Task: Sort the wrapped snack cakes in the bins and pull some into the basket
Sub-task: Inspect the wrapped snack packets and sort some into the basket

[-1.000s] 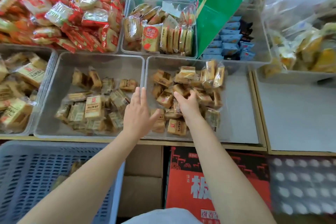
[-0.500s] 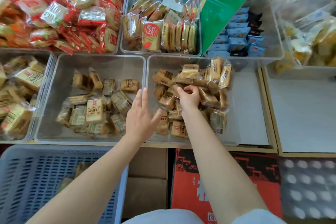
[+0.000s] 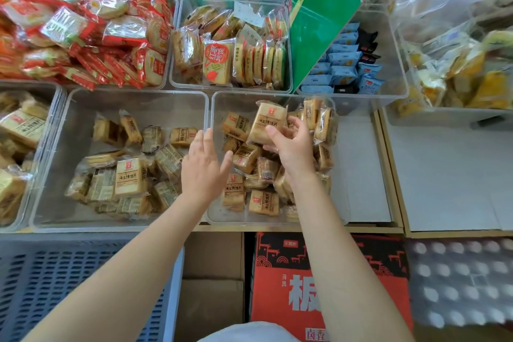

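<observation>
Step in hand: one wrapped cake (image 3: pixel 268 122) is lifted clear of the pile in the right bin (image 3: pixel 222 103), pinched by the right hand (image 3: pixel 294 147); fingers (image 3: pixel 273 130) are curled round the wrapper's lower edge.
Left hand (image 3: pixel 204 166): held over the wall between the two near bins, fingers straight and released, nothing grasped.
Right bin contents: a loose heap of cakes (image 3: pixel 263 200), some flat, some stood on edge at the far right; judged only partly sorted.
Left bin (image 3: pixel 133 97): a scattered lot of similar cakes (image 3: pixel 127 178) lying mostly near its front; far half bare.
Basket (image 3: pixel 69 286): grey, slotted, near left and below the shelf edge; contents cannot be told here, so how many have been pulled is not known.
Left to do: judged to be most of it, as both heaps are untidy and the lifted cake is not yet placed.
Surroundings: red-wrapped snacks (image 3: pixel 83 36) far left; a bin of round cakes (image 3: pixel 230 55) far centre; a green board (image 3: pixel 319 14) leaning at far right; blue packets (image 3: pixel 341 64) behind it; a red carton (image 3: pixel 319 286) near, under the shelf.
In the way: the bin wall under the left hand, and the left forearm (image 3: pixel 125 272) crossing above the basket, are likely to be skirted on any carry to the near left.
</observation>
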Available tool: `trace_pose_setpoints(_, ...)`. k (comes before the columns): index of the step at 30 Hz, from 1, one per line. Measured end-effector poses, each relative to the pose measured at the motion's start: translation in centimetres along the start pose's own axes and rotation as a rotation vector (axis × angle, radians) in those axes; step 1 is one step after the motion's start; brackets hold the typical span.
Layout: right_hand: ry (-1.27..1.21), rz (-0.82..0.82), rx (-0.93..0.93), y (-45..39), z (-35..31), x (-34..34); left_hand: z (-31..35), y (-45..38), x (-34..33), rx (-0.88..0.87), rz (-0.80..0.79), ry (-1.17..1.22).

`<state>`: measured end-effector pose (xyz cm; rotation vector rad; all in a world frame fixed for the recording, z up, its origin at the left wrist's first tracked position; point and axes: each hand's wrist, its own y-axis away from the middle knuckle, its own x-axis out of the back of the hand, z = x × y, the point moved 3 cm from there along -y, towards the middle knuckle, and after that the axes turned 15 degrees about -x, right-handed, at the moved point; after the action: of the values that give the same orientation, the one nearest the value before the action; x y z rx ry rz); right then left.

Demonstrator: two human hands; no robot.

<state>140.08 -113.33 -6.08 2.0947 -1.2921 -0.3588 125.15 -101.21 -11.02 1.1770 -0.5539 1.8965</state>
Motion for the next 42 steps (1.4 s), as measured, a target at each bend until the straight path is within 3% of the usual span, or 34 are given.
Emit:
trace_pose_setpoints(7, 0.436, 0.329, 0.022, -4.3, 0.3, -1.4, 0.2, 0.0, 0.0, 0.014, -0.003, 0.016)
trace_pose_setpoints(15, 0.548, 0.327, 0.026, -4.3, 0.9, -2.7, 0.4, 0.0, 0.2, 0.022, 0.014, 0.049)
trace_pose_setpoints(19, 0.74, 0.313, -0.022, -4.4, 0.5, -2.8, 0.4, 0.0, 0.1, 0.023, 0.026, 0.062)
trace_pose_setpoints(23, 0.87, 0.34, 0.043, -4.1, 1.2, -3.8, 0.3, 0.0, 0.1, 0.025, 0.031, 0.085)
trace_pose_setpoints(29, 0.775, 0.341, 0.144, -3.7, 1.9, -4.3, 0.3, 0.1, 0.2, 0.03, 0.032, 0.093)
trace_pose_setpoints(36, 0.761, 0.175, -0.008, -3.6, 2.3, -3.7, 0.2, 0.1, 0.2, 0.035, 0.05, 0.095)
trace_pose_setpoints(42, 0.469, 0.051, -0.088, -0.4, 3.8, -2.3, 0.2, 0.4, 0.4, 0.038, 0.029, 0.108)
